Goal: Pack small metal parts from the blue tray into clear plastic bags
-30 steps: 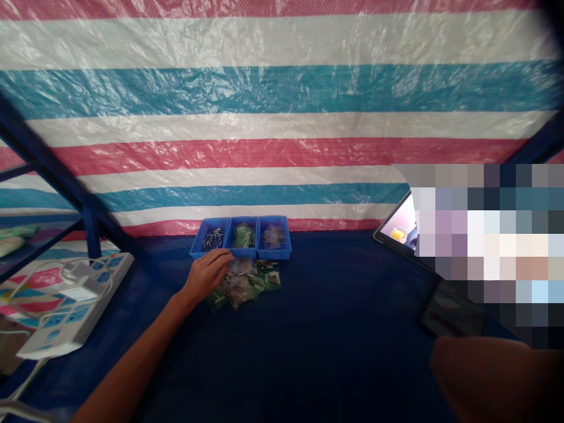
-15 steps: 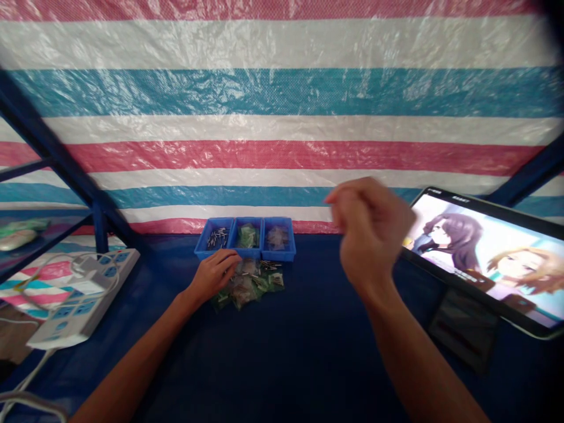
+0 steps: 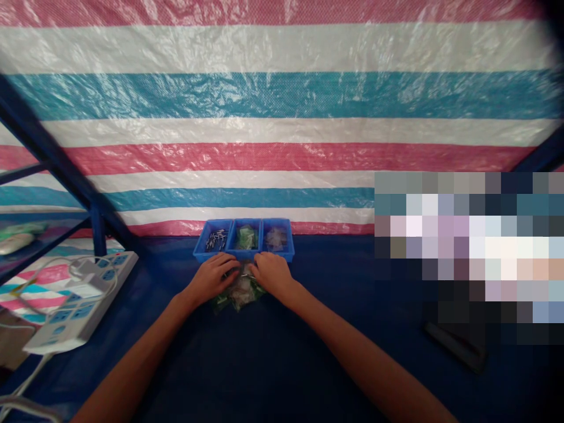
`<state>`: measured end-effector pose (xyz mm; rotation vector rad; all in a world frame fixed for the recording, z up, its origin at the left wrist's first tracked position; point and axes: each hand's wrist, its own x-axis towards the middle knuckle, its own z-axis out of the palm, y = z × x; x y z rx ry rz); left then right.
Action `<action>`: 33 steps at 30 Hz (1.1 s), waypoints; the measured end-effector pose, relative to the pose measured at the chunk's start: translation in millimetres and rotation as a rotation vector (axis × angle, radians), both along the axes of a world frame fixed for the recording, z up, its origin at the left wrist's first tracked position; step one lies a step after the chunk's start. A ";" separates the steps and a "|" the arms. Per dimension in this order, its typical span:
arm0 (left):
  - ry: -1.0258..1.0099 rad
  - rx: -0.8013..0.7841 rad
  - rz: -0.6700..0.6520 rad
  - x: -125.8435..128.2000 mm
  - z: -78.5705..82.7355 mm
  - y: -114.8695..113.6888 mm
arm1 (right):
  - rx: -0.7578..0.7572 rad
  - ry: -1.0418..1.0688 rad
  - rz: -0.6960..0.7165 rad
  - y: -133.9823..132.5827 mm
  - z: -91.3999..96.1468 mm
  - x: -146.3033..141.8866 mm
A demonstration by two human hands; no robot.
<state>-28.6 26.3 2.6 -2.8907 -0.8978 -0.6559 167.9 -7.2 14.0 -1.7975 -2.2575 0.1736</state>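
The right hand [image 3: 271, 275] has come down from the air to join the left hand [image 3: 211, 277] at the bags [image 3: 238, 299], a crinkly heap of small clear and green plastic packets just in front of the blue plastic tray [image 3: 243, 256]. Both hands curve over the heap, fingertips nearly meeting; whether they pinch anything, I cannot tell. Slick plastic could slide, and a careless knuckle could jolt the tray, spilling its thin metal pins [image 3: 215, 239].

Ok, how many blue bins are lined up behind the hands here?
3, side by side in a row: the left bin holds metal pins, the middle bin green packets, and the right bin clear bags. None looks hidden.
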 end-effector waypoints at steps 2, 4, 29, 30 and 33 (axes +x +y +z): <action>0.016 -0.012 -0.004 -0.1 -1.3 0.4 | -0.010 0.004 -0.053 0.3 -2.5 -2.8; 0.022 -0.022 -0.001 0.0 -1.9 0.6 | -0.023 0.013 -0.082 0.0 -4.4 -4.7; -0.273 -0.030 0.136 3.8 -1.0 -5.7 | 0.365 0.736 -0.033 -11.2 -19.0 -2.6; -0.322 -0.042 0.151 4.4 0.9 -7.6 | 0.357 0.755 -0.007 -13.2 -21.3 -3.2; -0.370 -0.087 0.144 6.1 5.8 -12.9 | 0.327 0.773 0.056 -17.9 -27.3 -6.1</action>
